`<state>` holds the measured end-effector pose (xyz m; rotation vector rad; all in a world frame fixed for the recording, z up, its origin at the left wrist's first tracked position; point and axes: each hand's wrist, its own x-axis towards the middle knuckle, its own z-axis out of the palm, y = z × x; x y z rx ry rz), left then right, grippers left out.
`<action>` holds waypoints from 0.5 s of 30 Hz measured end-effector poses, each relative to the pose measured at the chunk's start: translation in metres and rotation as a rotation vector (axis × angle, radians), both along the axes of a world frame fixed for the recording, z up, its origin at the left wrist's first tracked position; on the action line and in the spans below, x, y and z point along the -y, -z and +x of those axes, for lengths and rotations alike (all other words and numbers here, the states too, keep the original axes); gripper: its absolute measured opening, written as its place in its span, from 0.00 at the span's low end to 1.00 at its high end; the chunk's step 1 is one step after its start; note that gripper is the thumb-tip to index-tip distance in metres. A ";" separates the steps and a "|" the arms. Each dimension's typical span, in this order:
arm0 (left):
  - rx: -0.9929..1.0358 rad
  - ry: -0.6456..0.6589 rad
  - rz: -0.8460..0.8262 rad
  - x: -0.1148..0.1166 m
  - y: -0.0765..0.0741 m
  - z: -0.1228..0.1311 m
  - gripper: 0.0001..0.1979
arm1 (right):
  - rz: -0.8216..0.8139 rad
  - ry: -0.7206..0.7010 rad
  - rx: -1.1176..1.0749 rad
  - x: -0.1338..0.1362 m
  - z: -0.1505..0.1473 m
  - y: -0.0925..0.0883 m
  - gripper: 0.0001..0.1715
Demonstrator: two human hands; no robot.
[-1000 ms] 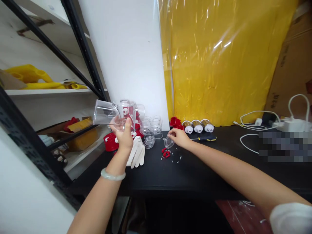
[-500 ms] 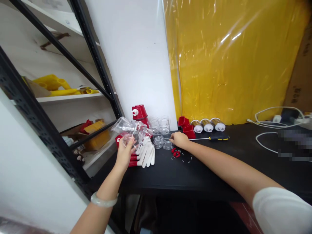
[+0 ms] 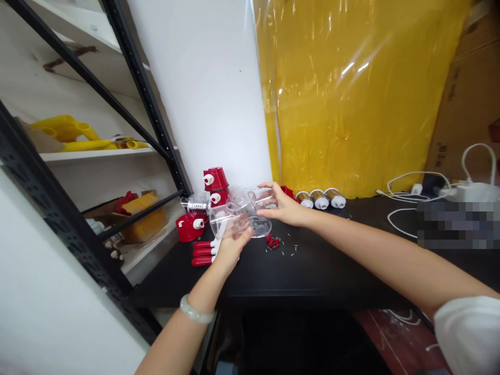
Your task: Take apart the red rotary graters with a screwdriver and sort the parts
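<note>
My left hand [image 3: 231, 242] is closed on a clear plastic cup [image 3: 219, 220] that lies tilted over the table. My right hand [image 3: 282, 204] has its thumb and fingers curved around the side of another clear cup-like piece [image 3: 242, 200], close to the first. The see-through walls overlap, so their exact edges are hard to make out. Just below them rests a round clear part [image 3: 262, 227]. White-and-red handles [image 3: 202, 253] lie partly behind my left hand. Red housings with white spouts [image 3: 215, 179] are stacked behind, and another red housing [image 3: 188, 227] sits at the left.
Small red parts [image 3: 273, 241] and scattered screws [image 3: 292, 254] lie on the black table [image 3: 281, 278]. Three patterned drums [image 3: 320, 199] stand at the back. White cables [image 3: 406, 182] lie right. A black shelf frame [image 3: 156, 125] borders the left.
My left hand has moved right with clear plastic, towards my right hand. My right hand has risen from the table to a clear piece. The view has shifted somewhat right.
</note>
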<state>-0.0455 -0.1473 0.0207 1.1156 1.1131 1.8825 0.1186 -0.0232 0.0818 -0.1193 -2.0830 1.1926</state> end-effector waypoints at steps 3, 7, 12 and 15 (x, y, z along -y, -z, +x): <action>0.055 -0.048 0.021 0.012 -0.004 -0.021 0.32 | 0.216 0.029 0.057 -0.018 0.025 -0.030 0.47; -0.223 -0.219 0.117 0.021 -0.041 -0.046 0.42 | 0.578 0.106 0.154 -0.032 0.038 -0.083 0.43; -0.590 -0.112 0.001 0.000 -0.072 -0.018 0.45 | 0.856 -0.023 0.302 -0.007 0.010 -0.128 0.43; -0.576 -0.202 0.040 -0.016 -0.064 -0.001 0.46 | 0.914 -0.067 0.324 -0.001 -0.002 -0.137 0.45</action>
